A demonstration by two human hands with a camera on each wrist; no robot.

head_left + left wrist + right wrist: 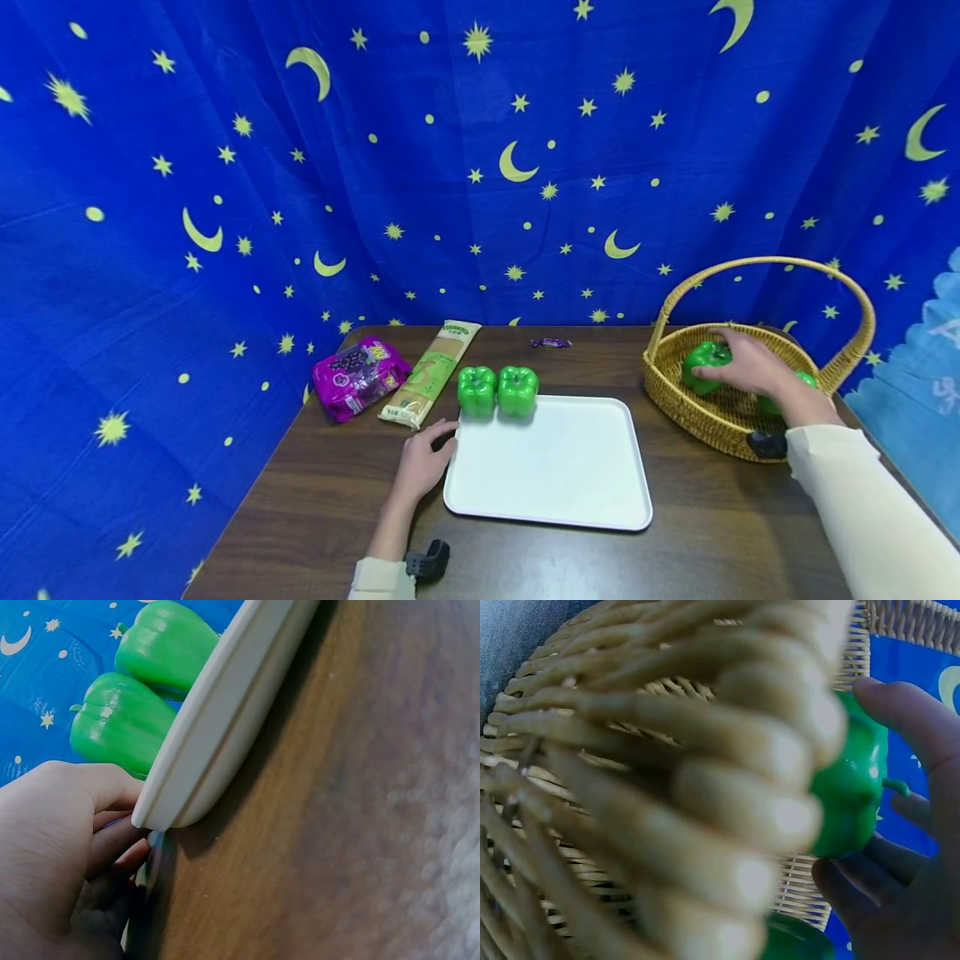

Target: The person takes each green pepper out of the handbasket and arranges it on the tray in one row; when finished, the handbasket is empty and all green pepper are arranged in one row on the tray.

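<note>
Green pepper (698,359) held in right hand (748,364).

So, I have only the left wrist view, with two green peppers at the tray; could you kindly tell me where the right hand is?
Observer: The right hand is inside the wicker basket, its thumb and fingers around a green pepper.
Operator: Thank you; would you mind checking whether that is the only pepper in there?
Observer: It is not: a second pepper sits in the basket too, partly hidden behind the right arm in the head view.
</note>
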